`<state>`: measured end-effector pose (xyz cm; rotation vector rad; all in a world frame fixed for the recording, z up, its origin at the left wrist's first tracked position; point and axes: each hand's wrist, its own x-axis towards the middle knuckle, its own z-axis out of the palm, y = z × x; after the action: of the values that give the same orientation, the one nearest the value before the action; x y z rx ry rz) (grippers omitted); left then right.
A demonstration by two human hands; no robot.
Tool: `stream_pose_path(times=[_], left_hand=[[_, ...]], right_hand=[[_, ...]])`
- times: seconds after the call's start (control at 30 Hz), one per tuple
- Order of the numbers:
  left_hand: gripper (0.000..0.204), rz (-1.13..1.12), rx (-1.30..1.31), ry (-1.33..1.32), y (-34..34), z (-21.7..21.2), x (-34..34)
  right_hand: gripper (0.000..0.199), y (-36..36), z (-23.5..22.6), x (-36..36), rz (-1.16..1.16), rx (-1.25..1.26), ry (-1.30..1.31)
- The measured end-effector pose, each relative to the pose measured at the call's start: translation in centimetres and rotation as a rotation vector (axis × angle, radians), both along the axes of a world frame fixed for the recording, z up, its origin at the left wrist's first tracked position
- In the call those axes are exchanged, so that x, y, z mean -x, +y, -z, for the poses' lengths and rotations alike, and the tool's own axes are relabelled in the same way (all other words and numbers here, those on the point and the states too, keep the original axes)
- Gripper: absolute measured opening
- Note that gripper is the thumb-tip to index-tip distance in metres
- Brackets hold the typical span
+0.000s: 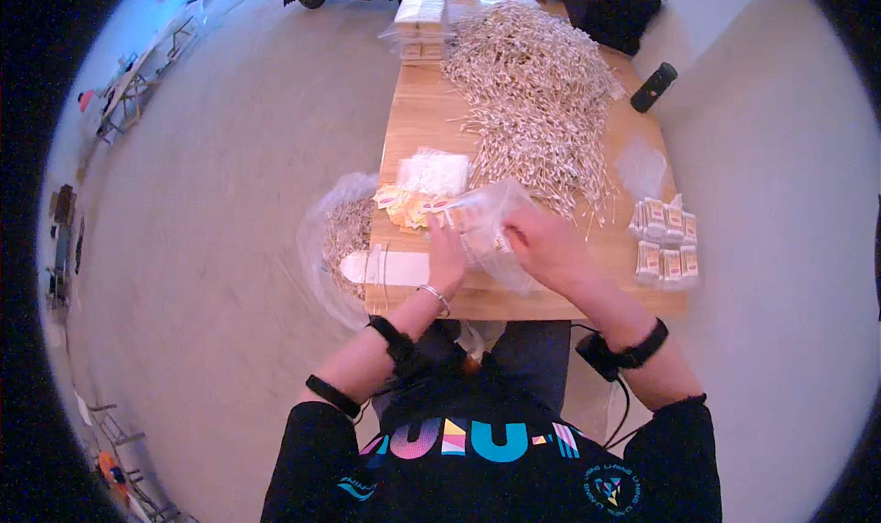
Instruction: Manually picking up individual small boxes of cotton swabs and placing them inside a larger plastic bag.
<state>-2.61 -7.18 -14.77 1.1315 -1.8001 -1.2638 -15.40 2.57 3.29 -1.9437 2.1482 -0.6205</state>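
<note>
A clear plastic bag (500, 199) hung between two bare hands over the near edge of a wood-topped table (418, 124), w/ orange-and-white packets (470, 222) showing thru its film. The right grip (543, 245) was clamped on the bag's right side, fingers curled in; the left grip (447, 257) lay against its left side — whether those fingers pinched it, cannot tell. A bracelet (434, 297) circled the L wrist, & black straps (395, 339) ringed both forearms.

Just beyond the L fingertips, yellow-orange cards (404, 206) lay spread, w/ a stack of clear sleeves (436, 172) right behind. A white strip (401, 268) lay nr the table's L edge, beside a big clear sack (321, 275) of thin sticks next to the table. A huge heap of white-tipped sticks (537, 101) filled the table's far half — white bundles (422, 18) stood to its L, a black cylinder (654, 87) to its R. Two rows of small packs (667, 264) sat at the R edge, nr another clear bag (641, 167).
</note>
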Motion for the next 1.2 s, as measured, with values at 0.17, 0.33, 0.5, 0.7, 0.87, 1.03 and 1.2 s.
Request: stream_pose_path(times=[0.17,0.33,0.5,0.7,0.87,1.03,1.2], left_hand=[[0.039,0.058,0.497,0.103,1.9,-13.1,0.8],[0.023,0.781,0.689,-0.216,3.0,-17.2,3.0],[0.013,0.859,0.641,-0.816,-1.6,-13.5,4.0],[0.023,1.026,0.609,-1.025,-6.3,-6.7,5.9],[0.014,0.94,0.133,-0.836,-6.8,-6.0,7.4],[0.014,1.037,0.634,-0.779,-3.8,-12.5,5.5],[0.017,0.428,-0.185,0.018,-4.0,-20.3,-1.2]], right_hand=[[0.032,4.7,0.3,3.5,0.374,0.253,0.085],[0.032,4.6,4.5,3.1,0.397,-0.09,-0.52],[0.036,2.9,2.5,1.3,0.371,0.063,-0.824],[0.041,2.0,1.2,1.3,0.219,0.17,-1.095],[0.043,1.7,0.2,1.1,0.062,0.086,-1.292],[0.03,1.2,5.0,5.1,0.183,0.137,-1.365],[0.052,0.4,12.9,5.9,0.476,0.124,-1.197]])
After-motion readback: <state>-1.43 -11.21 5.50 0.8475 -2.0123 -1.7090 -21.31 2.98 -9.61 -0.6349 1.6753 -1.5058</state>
